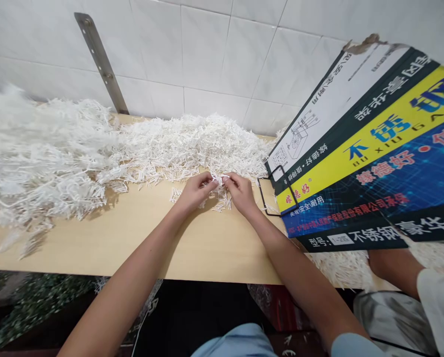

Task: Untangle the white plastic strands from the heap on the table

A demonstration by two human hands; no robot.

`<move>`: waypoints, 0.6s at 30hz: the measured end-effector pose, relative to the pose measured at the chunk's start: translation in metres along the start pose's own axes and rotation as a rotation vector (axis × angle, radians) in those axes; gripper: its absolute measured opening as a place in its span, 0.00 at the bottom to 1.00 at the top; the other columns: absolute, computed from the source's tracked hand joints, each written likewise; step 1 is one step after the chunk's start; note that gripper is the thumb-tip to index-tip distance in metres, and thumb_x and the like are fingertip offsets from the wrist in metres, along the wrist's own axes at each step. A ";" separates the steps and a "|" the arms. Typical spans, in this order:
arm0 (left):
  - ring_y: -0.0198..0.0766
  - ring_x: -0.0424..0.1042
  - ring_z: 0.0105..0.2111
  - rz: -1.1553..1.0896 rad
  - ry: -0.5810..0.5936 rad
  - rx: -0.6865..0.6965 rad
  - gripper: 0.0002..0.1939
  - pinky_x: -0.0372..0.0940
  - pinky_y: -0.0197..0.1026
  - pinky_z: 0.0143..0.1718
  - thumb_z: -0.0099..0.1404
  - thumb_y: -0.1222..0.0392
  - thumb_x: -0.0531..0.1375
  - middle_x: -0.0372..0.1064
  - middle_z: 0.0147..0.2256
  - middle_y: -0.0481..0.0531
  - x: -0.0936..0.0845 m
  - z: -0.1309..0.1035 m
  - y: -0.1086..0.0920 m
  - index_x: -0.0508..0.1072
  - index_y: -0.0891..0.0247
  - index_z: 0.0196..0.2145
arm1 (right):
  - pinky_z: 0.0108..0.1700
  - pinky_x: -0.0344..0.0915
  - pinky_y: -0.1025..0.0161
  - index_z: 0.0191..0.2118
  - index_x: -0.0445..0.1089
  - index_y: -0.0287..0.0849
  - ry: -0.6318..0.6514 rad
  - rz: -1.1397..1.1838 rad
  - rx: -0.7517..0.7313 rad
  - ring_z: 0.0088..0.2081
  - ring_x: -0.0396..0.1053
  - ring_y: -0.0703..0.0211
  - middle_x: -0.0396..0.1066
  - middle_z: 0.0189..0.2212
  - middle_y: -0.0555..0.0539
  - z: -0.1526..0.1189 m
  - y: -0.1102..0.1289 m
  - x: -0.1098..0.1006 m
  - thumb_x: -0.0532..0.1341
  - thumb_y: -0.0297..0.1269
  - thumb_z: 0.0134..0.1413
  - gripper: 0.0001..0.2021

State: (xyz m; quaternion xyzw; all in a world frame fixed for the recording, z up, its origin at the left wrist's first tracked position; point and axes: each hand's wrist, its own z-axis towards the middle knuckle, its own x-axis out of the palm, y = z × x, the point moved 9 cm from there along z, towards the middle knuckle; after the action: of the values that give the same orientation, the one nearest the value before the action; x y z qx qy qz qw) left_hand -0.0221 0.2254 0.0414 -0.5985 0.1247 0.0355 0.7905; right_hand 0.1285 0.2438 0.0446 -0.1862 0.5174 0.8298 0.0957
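Observation:
My left hand (201, 190) and my right hand (239, 192) meet over the table, close to the front edge of a heap. Both have thumb and fingers pinched on small white plastic-looking sprigs (219, 179), whose exact form is too small to make out. A few loose white sprigs (222, 202) lie on the tabletop just beneath and between my hands. Right behind them stretches a long heap of short white sprigs (203, 141). To the left, a bigger pile of longer, branching white pieces (39, 153) spreads over the table.
A printed cardboard sheet (355, 163) stands upright on the right, with a black wire frame (277, 214) at its lower corner. Beyond it show another person's arm (395, 267) and more white pieces (341, 267). A metal bracket (101, 64) leans against the tiled wall (207, 44). Green foliage (39, 307) lies below the wooden table (132, 248).

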 end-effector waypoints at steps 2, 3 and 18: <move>0.35 0.58 0.27 0.036 -0.008 -0.001 0.15 0.52 0.39 0.31 0.67 0.49 0.59 0.59 0.25 0.44 0.000 0.001 -0.001 0.66 0.61 0.28 | 0.33 0.60 0.64 0.39 0.75 0.42 0.024 0.037 -0.005 0.29 0.66 0.60 0.70 0.27 0.51 0.000 0.001 0.002 0.58 0.49 0.66 0.16; 0.35 0.58 0.27 0.056 -0.005 0.004 0.16 0.52 0.40 0.31 0.67 0.48 0.59 0.59 0.25 0.44 0.000 0.001 -0.001 0.66 0.61 0.28 | 0.34 0.61 0.64 0.40 0.76 0.42 0.034 0.040 -0.010 0.30 0.67 0.59 0.71 0.28 0.50 0.000 0.000 0.003 0.58 0.50 0.66 0.17; 0.34 0.59 0.25 0.040 -0.038 -0.012 0.17 0.54 0.39 0.29 0.67 0.47 0.59 0.60 0.22 0.44 -0.003 -0.001 0.007 0.66 0.61 0.27 | 0.48 0.68 0.58 0.48 0.76 0.45 -0.044 -0.064 -0.070 0.48 0.73 0.51 0.78 0.46 0.43 0.004 0.002 -0.002 0.59 0.52 0.66 0.18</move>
State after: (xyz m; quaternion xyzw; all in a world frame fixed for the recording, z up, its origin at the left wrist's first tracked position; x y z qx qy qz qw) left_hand -0.0265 0.2266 0.0353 -0.5999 0.1212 0.0634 0.7883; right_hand 0.1291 0.2471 0.0485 -0.1872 0.4797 0.8478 0.1269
